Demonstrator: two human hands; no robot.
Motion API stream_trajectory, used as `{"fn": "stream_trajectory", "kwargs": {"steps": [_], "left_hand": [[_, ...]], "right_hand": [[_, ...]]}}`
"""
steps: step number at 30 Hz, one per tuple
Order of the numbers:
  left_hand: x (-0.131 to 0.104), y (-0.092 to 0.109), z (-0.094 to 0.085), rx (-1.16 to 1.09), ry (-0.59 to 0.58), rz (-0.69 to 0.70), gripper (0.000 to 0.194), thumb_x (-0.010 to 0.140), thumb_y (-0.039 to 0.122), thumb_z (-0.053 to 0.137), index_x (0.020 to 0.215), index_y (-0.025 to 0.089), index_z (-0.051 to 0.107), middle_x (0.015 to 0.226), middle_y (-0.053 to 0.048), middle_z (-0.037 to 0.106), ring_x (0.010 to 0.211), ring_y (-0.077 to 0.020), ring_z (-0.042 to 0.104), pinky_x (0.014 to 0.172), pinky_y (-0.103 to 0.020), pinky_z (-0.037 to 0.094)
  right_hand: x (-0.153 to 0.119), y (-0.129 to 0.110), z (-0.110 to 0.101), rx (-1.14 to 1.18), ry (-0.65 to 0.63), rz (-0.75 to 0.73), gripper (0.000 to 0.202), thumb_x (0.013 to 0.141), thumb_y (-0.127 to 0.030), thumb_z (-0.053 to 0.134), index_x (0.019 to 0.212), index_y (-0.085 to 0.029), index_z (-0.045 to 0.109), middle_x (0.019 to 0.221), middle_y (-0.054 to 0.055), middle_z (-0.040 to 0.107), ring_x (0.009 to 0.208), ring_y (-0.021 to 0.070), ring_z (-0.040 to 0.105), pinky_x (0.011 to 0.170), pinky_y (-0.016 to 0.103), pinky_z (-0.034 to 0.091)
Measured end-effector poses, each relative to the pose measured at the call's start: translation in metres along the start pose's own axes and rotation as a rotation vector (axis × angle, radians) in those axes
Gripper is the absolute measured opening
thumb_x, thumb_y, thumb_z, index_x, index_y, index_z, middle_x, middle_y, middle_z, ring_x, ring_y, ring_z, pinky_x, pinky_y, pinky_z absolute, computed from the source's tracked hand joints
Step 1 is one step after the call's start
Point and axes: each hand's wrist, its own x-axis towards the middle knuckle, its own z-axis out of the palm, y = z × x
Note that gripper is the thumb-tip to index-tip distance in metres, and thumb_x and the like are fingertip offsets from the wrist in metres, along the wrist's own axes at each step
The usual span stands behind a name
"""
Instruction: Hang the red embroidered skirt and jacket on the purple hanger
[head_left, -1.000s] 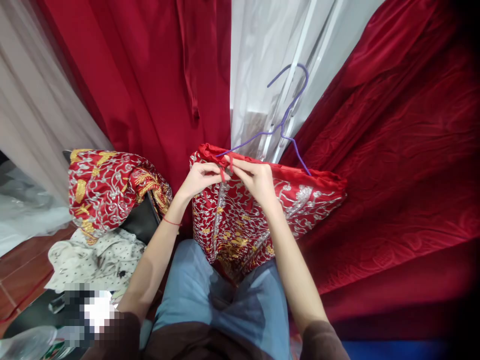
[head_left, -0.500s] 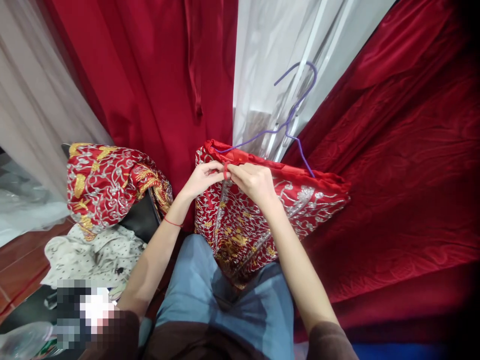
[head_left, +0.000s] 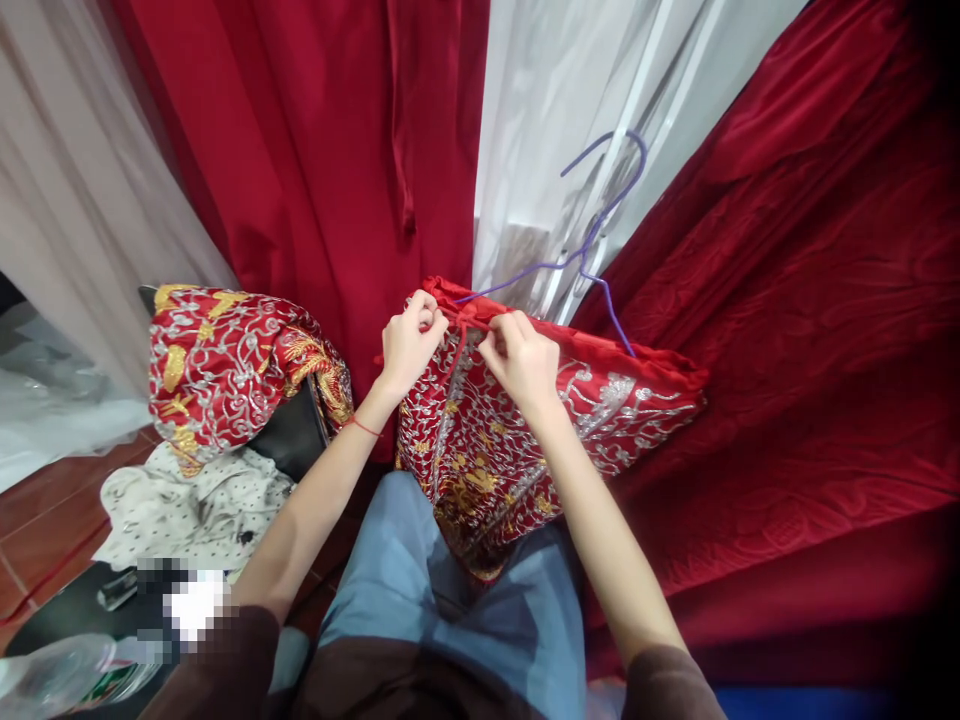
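A red embroidered skirt (head_left: pixel 480 440) with silver and gold patterns drapes down in front of my knees. Its upper edge is a gathered red waistband (head_left: pixel 585 345), and a purple wire hanger (head_left: pixel 592 240) sticks up out of it. A red drawstring (head_left: pixel 466 320) is knotted at the waistband, between my hands. My left hand (head_left: pixel 412 340) pinches one side of the drawstring, left of the knot. On the other side my right hand (head_left: pixel 523 362) is closed in a pinch on the drawstring; its fingertips partly hide the cord.
To the left, another red embroidered garment (head_left: pixel 225 370) lies over a black chair (head_left: pixel 292 435). Below it are a white dotted cloth (head_left: pixel 187 505) and a clear plastic bottle (head_left: pixel 64 670). Red curtains (head_left: pixel 315 130) and a white curtain (head_left: pixel 540 110) hang ahead; dark red fabric (head_left: pixel 810 400) fills the right.
My hands were close together at a red loop; they have now moved apart, left and right, with the knot showing between them. The view has shifted slightly.
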Motion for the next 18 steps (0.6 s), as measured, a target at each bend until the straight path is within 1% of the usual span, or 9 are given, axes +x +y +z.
{"fn": "stream_trajectory", "kwargs": {"steps": [2,3,5,7,9,13,16,18], "left_hand": [[0.001,0.001,0.002,0.229,0.049,0.003,0.004,0.088,0.022,0.054,0.09,0.021,0.057,0.066,0.003,0.066,0.063,-0.0137,0.062,0.068,-0.024,0.04],[0.002,0.001,0.004,0.315,0.054,0.007,0.006,0.089,0.023,0.054,0.092,0.021,0.059,0.068,0.002,0.067,0.065,-0.0149,0.063,0.067,-0.025,0.039],[0.003,0.0,0.006,0.44,0.055,0.017,0.011,0.091,0.026,0.053,0.096,0.021,0.061,0.072,0.0,0.069,0.068,-0.0168,0.065,0.065,-0.025,0.037],[0.005,-0.003,0.006,0.534,0.062,0.035,0.017,0.093,0.027,0.05,0.1,0.02,0.063,0.074,-0.002,0.07,0.069,-0.0178,0.067,0.063,-0.026,0.036],[0.008,-0.006,0.003,0.61,0.052,0.073,0.022,0.094,0.027,0.047,0.103,0.019,0.065,0.075,-0.004,0.071,0.069,-0.0181,0.067,0.062,-0.026,0.035],[0.018,-0.009,-0.007,0.709,-0.013,0.152,0.029,0.096,0.026,0.043,0.109,0.018,0.067,0.077,-0.006,0.072,0.069,-0.0185,0.067,0.061,-0.027,0.035],[0.023,-0.01,-0.014,0.735,-0.051,0.165,0.03,0.096,0.025,0.043,0.113,0.017,0.067,0.078,-0.007,0.072,0.07,-0.0188,0.067,0.061,-0.027,0.035],[0.024,-0.01,-0.018,0.747,-0.096,0.174,0.031,0.096,0.025,0.043,0.115,0.017,0.066,0.081,-0.008,0.073,0.072,-0.0191,0.067,0.061,-0.028,0.035]], "right_hand": [[-0.001,0.005,-0.003,-0.02,-0.035,0.062,0.019,0.093,-0.022,0.047,0.09,-0.015,0.064,0.085,0.004,0.068,0.063,0.0113,0.056,0.055,0.026,0.03],[-0.001,0.007,-0.005,-0.036,-0.055,0.083,0.018,0.093,-0.023,0.047,0.089,-0.016,0.063,0.084,0.004,0.068,0.063,0.0117,0.055,0.054,0.026,0.028],[-0.002,0.009,-0.009,-0.066,-0.101,0.099,0.018,0.091,-0.023,0.047,0.088,-0.016,0.063,0.084,0.004,0.068,0.063,0.0125,0.055,0.054,0.027,0.025],[-0.002,0.009,-0.013,-0.087,-0.159,0.085,0.019,0.09,-0.023,0.046,0.089,-0.016,0.063,0.085,0.004,0.069,0.063,0.013,0.053,0.054,0.028,0.023],[-0.001,0.006,-0.019,-0.104,-0.222,0.062,0.02,0.089,-0.024,0.045,0.091,-0.016,0.063,0.086,0.005,0.069,0.061,0.0132,0.051,0.055,0.028,0.021],[0.009,0.002,-0.032,-0.134,-0.325,0.025,0.022,0.09,-0.026,0.043,0.096,-0.017,0.063,0.089,0.006,0.069,0.062,0.0141,0.048,0.056,0.029,0.018],[0.017,0.001,-0.04,-0.169,-0.375,-0.013,0.024,0.09,-0.025,0.042,0.1,-0.017,0.062,0.09,0.007,0.069,0.064,0.0151,0.048,0.057,0.03,0.016],[0.019,0.002,-0.043,-0.194,-0.403,-0.046,0.025,0.09,-0.023,0.041,0.101,-0.016,0.062,0.091,0.008,0.069,0.064,0.0153,0.048,0.057,0.031,0.015]]}}
